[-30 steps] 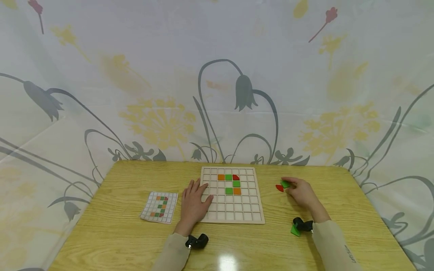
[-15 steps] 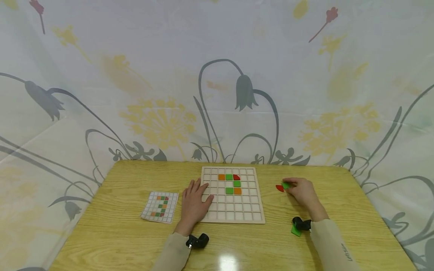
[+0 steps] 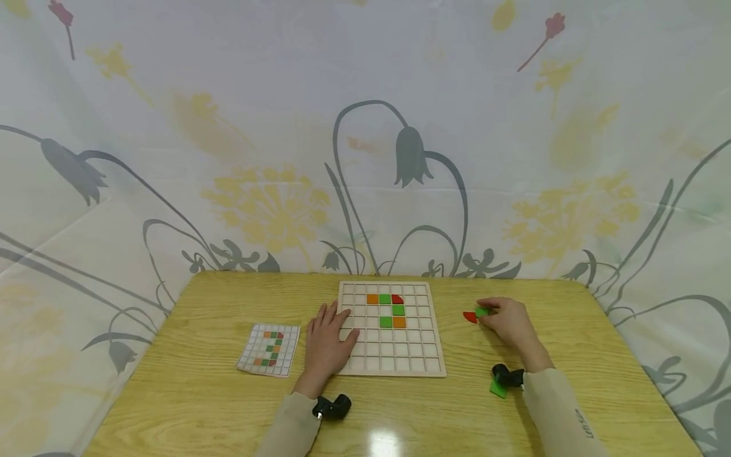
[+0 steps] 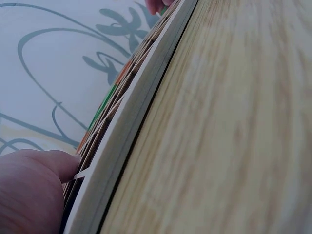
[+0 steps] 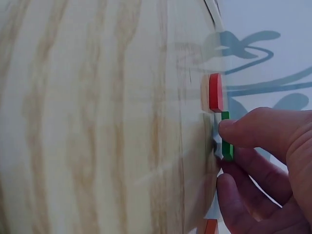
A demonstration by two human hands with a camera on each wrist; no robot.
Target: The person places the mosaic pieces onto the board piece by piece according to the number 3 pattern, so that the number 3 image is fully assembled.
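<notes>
Pinching a green tile near the tabletop's right edge, the right hand risks nudging the adjacent red tile; the left hand lies flat on the grid board.

A pattern card lies on the wooden table left of the gridded board, and a flower-printed cloth hangs behind the table.
</notes>
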